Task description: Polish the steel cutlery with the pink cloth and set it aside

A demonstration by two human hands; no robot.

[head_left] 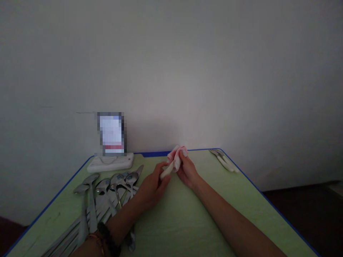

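Observation:
My left hand (154, 185) is closed around the cream-white handle (167, 171) of a piece of cutlery above the middle of the table. A pink-and-white cloth (177, 157) wraps the other end, so whether it is a spoon, fork or knife is hidden. My right hand (189, 169) grips that cloth, thumb pressed on top. Beside and under my left forearm lies a pile of metal cutlery, with several spoons (92, 182) showing their bowls toward the wall.
Two pieces of cutlery with white handles (224, 162) lie at the table's back right. At the back left a lit screen (111, 132), pixelated, stands on a white base (111, 162). The green table (171, 228) has a blue edge and meets a plain wall (187, 71).

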